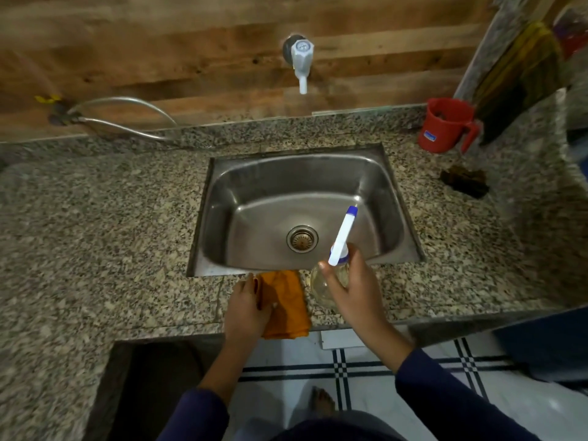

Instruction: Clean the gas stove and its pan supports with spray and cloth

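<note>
Overall, a speckled granite countertop (111, 218) fills most of the view, seen from above, with a wood-plank wall (159, 43) behind it. Set into the counter is a stainless steel sink (254, 186), its drain at the centre. A metal hose (127, 122) loops along the wall at left. A red plastic mug (445, 125) stands at the back right of the counter, and a white plastic tap (300, 62) juts from the wall above the basin.

No gas stove or pan supports appear anywhere in view.

An orange cloth (288, 300) lies on the counter just in front of the sink, its near end hanging over the front edge. The left hand (246, 303) lies on the cloth's left side, fingers curled into the fabric. Just beside it, the right hand (353, 288) is wrapped around a clear spray bottle (342, 233) with a white and blue sprayer head, tilted so the nozzle points away over the basin.

Risks, as a judgement: the cloth could slide off the edge to the floor if the hold on it loosens. A stray squeeze of the trigger would waste cleaner into the sink. The tilted bottle could also slip while being carried to the stove.
</note>
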A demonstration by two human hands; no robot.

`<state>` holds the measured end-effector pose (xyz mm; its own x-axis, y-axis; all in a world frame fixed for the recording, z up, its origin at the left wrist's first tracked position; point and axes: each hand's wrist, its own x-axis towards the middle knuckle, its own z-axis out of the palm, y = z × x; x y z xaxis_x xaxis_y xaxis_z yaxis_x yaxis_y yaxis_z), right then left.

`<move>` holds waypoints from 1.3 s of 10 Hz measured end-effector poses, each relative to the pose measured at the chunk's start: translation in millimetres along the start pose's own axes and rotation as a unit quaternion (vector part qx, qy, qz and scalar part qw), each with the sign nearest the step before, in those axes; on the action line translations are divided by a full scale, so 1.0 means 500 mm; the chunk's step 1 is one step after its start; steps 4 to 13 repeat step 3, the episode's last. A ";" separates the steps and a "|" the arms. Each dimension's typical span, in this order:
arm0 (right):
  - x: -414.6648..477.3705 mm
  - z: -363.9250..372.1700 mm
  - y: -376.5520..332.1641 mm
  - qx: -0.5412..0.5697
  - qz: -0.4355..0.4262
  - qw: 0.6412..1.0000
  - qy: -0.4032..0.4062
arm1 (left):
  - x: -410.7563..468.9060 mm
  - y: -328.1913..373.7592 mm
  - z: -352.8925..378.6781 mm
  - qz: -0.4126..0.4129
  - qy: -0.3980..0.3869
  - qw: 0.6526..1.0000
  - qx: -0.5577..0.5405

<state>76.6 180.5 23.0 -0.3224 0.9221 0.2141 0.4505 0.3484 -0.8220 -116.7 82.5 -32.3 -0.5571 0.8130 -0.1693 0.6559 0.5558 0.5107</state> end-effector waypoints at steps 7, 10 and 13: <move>-0.116 0.006 -0.027 0.083 -0.067 0.989 0.104 | -0.104 -0.006 -0.056 0.028 0.005 0.992 -0.125; -0.116 0.006 -0.027 0.083 -0.067 0.989 0.104 | -0.104 -0.006 -0.056 0.028 0.005 0.992 -0.125; -0.116 0.006 -0.027 0.083 -0.067 0.989 0.104 | -0.104 -0.006 -0.056 0.028 0.005 0.992 -0.125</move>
